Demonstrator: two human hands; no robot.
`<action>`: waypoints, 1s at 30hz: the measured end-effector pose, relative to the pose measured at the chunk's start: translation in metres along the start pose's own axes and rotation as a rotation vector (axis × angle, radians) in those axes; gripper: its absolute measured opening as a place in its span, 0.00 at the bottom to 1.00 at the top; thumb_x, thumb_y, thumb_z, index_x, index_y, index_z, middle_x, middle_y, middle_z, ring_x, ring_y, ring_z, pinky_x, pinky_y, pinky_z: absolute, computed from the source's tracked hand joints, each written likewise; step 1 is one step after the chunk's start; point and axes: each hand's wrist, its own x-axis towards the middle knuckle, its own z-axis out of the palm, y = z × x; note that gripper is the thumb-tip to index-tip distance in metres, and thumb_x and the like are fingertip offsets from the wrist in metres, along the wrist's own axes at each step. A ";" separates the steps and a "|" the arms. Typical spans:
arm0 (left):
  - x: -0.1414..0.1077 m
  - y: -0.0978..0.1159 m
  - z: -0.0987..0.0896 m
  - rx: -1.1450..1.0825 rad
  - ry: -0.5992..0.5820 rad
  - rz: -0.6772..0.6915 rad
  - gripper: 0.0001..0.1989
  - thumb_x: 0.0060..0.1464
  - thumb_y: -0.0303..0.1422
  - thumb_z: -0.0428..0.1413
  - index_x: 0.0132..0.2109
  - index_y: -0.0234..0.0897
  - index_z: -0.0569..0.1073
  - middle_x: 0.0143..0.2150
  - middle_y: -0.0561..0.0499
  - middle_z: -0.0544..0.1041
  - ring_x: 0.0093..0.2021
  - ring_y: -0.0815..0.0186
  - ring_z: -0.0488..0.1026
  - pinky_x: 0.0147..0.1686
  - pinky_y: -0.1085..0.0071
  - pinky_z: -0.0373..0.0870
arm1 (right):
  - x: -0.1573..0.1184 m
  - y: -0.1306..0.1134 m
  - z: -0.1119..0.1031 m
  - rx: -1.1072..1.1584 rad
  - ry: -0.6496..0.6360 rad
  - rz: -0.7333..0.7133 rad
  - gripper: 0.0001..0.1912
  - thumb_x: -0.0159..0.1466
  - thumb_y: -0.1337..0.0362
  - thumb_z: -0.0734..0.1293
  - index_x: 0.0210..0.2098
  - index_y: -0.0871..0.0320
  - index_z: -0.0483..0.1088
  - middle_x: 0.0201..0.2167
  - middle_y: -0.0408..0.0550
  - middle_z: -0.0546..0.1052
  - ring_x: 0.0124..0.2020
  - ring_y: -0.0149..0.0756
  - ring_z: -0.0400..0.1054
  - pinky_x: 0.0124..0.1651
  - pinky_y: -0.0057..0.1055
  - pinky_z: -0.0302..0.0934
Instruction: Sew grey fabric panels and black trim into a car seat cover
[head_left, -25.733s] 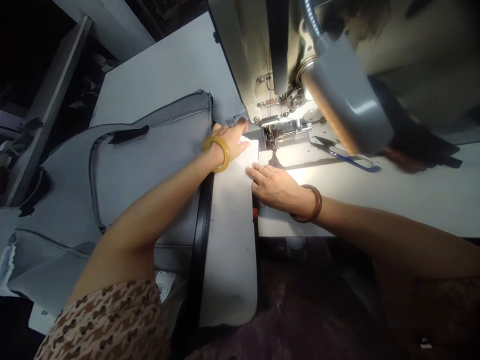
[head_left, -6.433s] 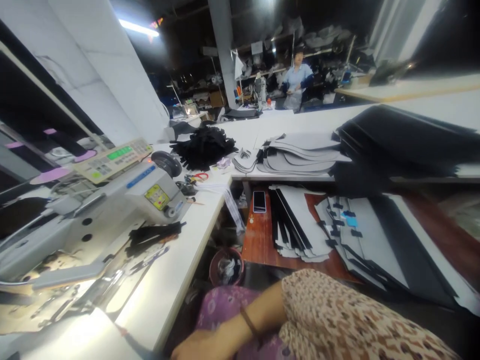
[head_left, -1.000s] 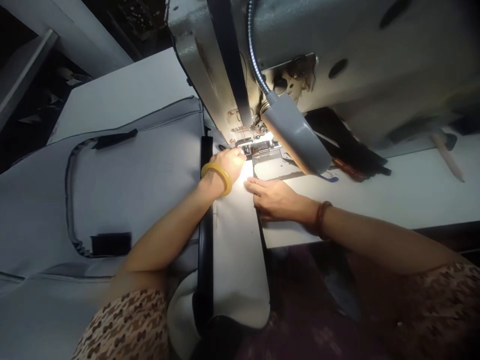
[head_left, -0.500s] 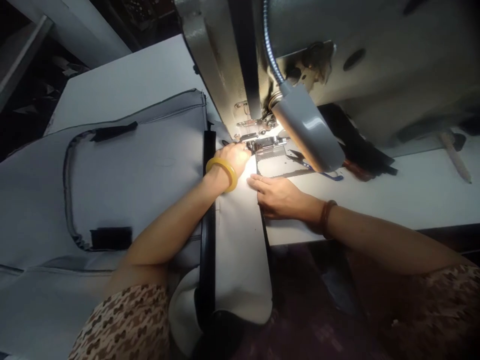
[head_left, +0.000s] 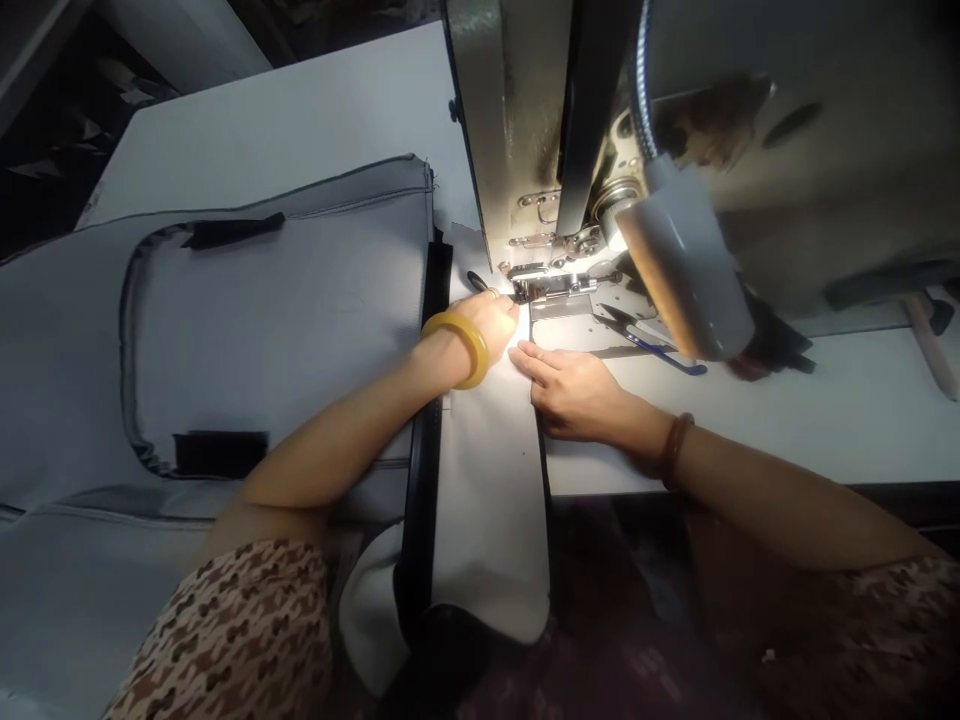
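Note:
A long white fabric panel (head_left: 487, 500) with dark edging runs from the sewing machine's presser foot (head_left: 523, 290) toward my lap. My left hand (head_left: 486, 328), with a yellow bangle at the wrist, lies on the panel just left of the foot. Its fingers are bunched and bent against the fabric, their tips partly hidden. Closer to me, my right hand (head_left: 574, 393) grips the panel's right edge, thumb and fingers together. Along the panel's left side runs a black strip (head_left: 424, 460). Left of that spreads a large grey fabric piece (head_left: 337, 300) with a stitched, rounded outline and two black patches.
A grey lamp (head_left: 686, 265) on a flexible neck lights the stitching area. Blue-handled thread snips (head_left: 652, 345) lie right of the foot. The machine body (head_left: 847, 170) rises behind the white table (head_left: 750, 430). A pale pen-like stick (head_left: 931, 345) is at far right.
The view has shifted, so the machine, lamp and snips appear farther right. Both hands keep nearly the same places on the panel beside the presser foot.

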 end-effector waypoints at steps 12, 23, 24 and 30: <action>-0.004 0.006 -0.009 -0.008 -0.077 -0.004 0.17 0.61 0.27 0.43 0.53 0.23 0.68 0.53 0.36 0.70 0.52 0.54 0.69 0.52 0.62 0.66 | 0.001 0.004 -0.003 -0.095 0.062 -0.007 0.10 0.57 0.71 0.61 0.33 0.67 0.74 0.54 0.64 0.67 0.54 0.49 0.63 0.39 0.36 0.67; -0.083 0.055 0.032 -0.098 -0.001 -0.030 0.25 0.63 0.27 0.37 0.66 0.27 0.52 0.68 0.39 0.50 0.67 0.48 0.45 0.60 0.51 0.57 | -0.047 -0.060 0.010 -0.326 0.457 -0.203 0.13 0.65 0.74 0.56 0.33 0.68 0.72 0.48 0.62 0.73 0.51 0.42 0.67 0.40 0.30 0.66; -0.084 0.056 0.035 -0.107 0.016 -0.029 0.25 0.63 0.27 0.38 0.66 0.26 0.52 0.67 0.38 0.51 0.67 0.49 0.46 0.61 0.53 0.57 | -0.048 -0.061 0.014 -0.312 0.479 -0.183 0.13 0.65 0.74 0.56 0.33 0.67 0.72 0.48 0.60 0.73 0.51 0.42 0.67 0.38 0.29 0.65; -0.077 0.042 0.036 -0.124 0.119 0.032 0.21 0.63 0.26 0.39 0.61 0.29 0.61 0.62 0.43 0.63 0.62 0.59 0.58 0.60 0.64 0.58 | -0.043 -0.062 0.020 -0.268 0.607 -0.084 0.12 0.62 0.76 0.58 0.25 0.62 0.68 0.38 0.50 0.75 0.39 0.33 0.67 0.31 0.26 0.59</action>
